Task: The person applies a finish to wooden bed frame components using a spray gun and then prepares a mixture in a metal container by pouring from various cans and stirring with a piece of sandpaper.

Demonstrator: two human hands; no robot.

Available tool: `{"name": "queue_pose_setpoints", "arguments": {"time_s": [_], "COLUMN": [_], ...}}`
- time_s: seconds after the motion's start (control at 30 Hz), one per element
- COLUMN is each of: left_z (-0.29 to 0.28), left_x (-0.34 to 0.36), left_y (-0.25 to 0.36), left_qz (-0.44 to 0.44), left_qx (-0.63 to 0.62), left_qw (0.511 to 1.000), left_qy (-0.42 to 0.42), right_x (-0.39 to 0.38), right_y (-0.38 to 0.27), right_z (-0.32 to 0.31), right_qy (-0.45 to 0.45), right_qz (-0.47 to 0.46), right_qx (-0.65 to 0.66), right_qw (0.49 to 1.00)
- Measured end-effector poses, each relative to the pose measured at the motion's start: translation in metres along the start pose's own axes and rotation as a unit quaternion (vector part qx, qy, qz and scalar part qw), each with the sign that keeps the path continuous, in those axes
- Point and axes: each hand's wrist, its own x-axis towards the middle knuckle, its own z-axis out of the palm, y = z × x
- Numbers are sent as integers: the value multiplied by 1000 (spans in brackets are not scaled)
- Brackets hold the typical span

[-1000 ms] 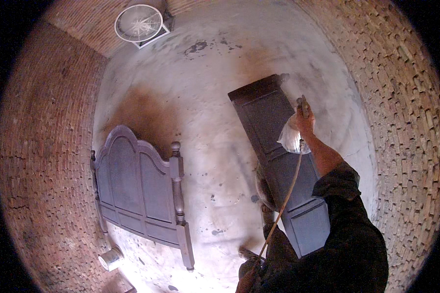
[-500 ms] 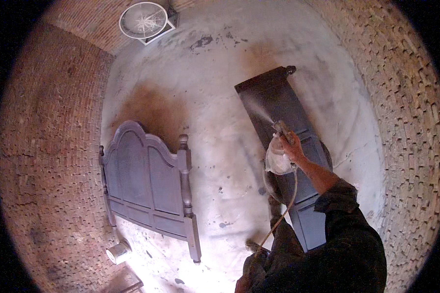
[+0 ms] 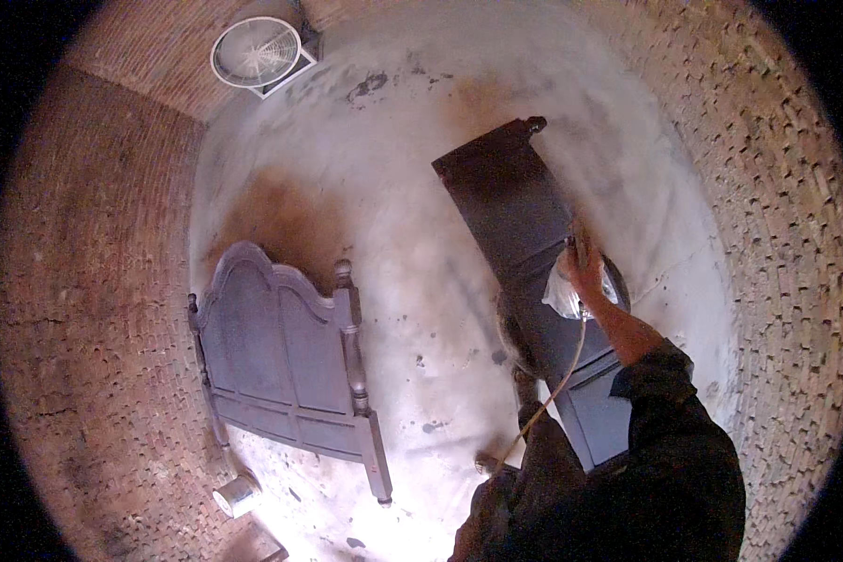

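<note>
My right hand (image 3: 585, 272) grips a spray gun (image 3: 571, 286) with a pale cup wrapped in plastic. It is held over a long dark grey furniture panel (image 3: 510, 201) that lies on the pale floor and runs from the upper middle toward me. A thin hose (image 3: 557, 384) trails from the gun down to my body. My left hand is hidden below my dark sleeve and torso.
A grey arched headboard (image 3: 281, 361) with turned posts leans at the left. Brick walls (image 3: 84, 300) curve round both sides. A round fan (image 3: 256, 53) sits at the top left. A small tin (image 3: 237, 495) stands near the headboard's foot.
My right hand has drawn the spray gun down along the dark panel toward me. The view has shifted, so the panel and headboard sit lower and more to the right.
</note>
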Motion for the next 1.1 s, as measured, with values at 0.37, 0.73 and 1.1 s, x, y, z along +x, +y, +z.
{"name": "queue_pose_setpoints", "arguments": {"time_s": [0.37,0.73,1.1], "left_z": [37,23,24], "left_x": [-68,-63,-83], "left_y": [-115,-86,-110], "left_qz": [-72,-49,22], "left_qx": [-79,-47,33], "left_qw": [991,997,993], "left_qy": [83,41,110], "right_x": [-61,-68,-151], "right_y": [-57,7,-36], "right_z": [-67,-88,-106], "right_qy": [-234,-63,-175], "right_qz": [405,153,340], "right_qx": [485,129,449], "right_qw": [738,978,808]}}
